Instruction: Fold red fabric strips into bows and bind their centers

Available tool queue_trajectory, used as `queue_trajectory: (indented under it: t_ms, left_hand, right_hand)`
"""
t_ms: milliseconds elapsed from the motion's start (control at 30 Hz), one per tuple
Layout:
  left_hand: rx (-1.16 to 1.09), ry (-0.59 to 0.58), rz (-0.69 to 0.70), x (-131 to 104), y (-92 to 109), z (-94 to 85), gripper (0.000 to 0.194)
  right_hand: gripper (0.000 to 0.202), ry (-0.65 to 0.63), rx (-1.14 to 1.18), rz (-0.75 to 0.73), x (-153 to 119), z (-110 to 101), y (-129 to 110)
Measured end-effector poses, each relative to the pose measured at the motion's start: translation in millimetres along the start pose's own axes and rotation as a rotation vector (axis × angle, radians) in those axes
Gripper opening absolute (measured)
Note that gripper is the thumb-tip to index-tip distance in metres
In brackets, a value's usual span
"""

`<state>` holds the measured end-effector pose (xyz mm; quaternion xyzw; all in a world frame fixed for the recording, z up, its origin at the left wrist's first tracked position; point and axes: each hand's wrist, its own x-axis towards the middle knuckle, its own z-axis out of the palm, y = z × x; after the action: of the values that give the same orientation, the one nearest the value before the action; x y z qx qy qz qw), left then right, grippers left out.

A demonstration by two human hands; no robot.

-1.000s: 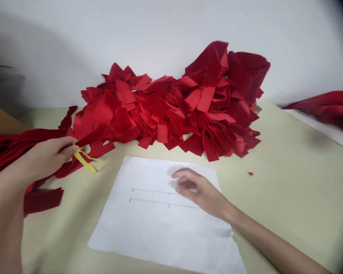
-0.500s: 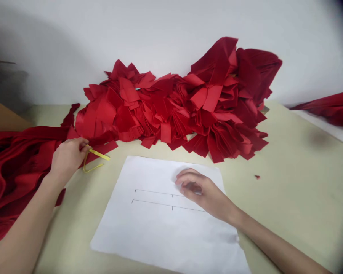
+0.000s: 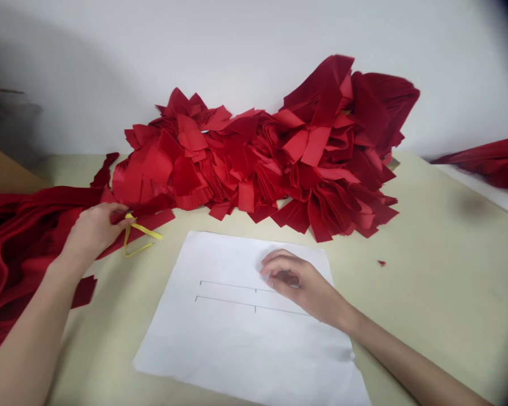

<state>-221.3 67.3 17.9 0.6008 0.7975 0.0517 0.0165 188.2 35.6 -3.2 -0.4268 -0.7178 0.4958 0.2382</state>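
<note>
My left hand (image 3: pixel 93 228) is at the end of a long bundle of red ribbons (image 3: pixel 8 248) on the left. Its thumb and fingers close on red ribbon, though the exact strip is partly hidden. Beside the fingertips a narrow yellow tie (image 3: pixel 146 231) sticks out, its two ends loose over the table. My right hand (image 3: pixel 298 282) rests on a white paper sheet (image 3: pixel 220 344), fingers curved and thumb apart, with nothing in it. Two thin black lines (image 3: pixel 226 300) with short tick marks run across the sheet and pass under that hand.
Behind the paper, a large heap of cut red ribbon pieces (image 3: pixel 254 163) lies against the white wall (image 3: pixel 237 45). More red ribbon (image 3: pixel 491 160) lies at the far right. A tiny red scrap (image 3: pixel 381 263) is on the pale table (image 3: pixel 440 282). A brown panel (image 3: pixel 8 172) stands at left.
My left hand has shifted slightly left, its fingertips moving back from the yellow tie. A red strip end below the wrist now shows more fully. My right hand stays still on the paper.
</note>
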Motion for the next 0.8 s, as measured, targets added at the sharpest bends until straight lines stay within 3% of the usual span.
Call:
queue_trajectory:
  t_ms: [133,433,567,800]
  left_hand:
    - [-0.007,0.008,-0.015,0.3,-0.6,-3.7,0.048]
    - [-0.088,0.028,0.023,-1.6,11.3,2.6,0.023]
    - [-0.129,0.037,0.021,-2.9,16.9,4.2,0.025]
    - [-0.315,0.083,0.034,-18.4,40.2,-16.8,0.032]
  right_hand:
    - [0.01,-0.001,0.001,0.005,0.3,-0.4,0.1]
    - [0.009,0.01,0.001,-0.005,1.2,0.2,0.9]
    - [0.009,0.01,0.005,-0.008,1.3,0.2,0.9]
    - [0.01,0.017,0.032,0.006,0.2,-0.7,-5.4]
